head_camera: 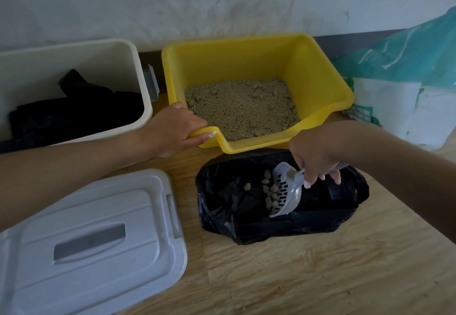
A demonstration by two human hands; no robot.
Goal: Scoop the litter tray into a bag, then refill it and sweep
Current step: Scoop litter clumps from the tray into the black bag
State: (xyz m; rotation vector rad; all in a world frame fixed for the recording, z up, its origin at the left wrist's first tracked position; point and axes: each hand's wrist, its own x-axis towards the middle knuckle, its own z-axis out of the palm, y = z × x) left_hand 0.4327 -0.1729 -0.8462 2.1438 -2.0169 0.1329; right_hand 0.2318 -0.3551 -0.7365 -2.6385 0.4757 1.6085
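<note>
Yellow plastic formed the litter tray (318,77), which sat at twelve o'clock on the wooden floor (308,277) against a pale wall, its bed of tan litter (243,108) lumpy in places. The left hand (176,129) clasped the tray's near-left rim, thumb along the lip. Just below the tray, at about five o'clock from that hand, lay an open black bag (222,216). The right hand (318,159) was closed around the handle of a grey slotted scoop (286,191), tilted on its side over the bag's mouth (pale clumps (270,192) clung beside its slots). At ten o'clock stood a white bin (138,72) holding dark material, its lid (98,240) flat at seven o'clock. A teal-and-white sack (404,87) slumped at two o'clock.
</note>
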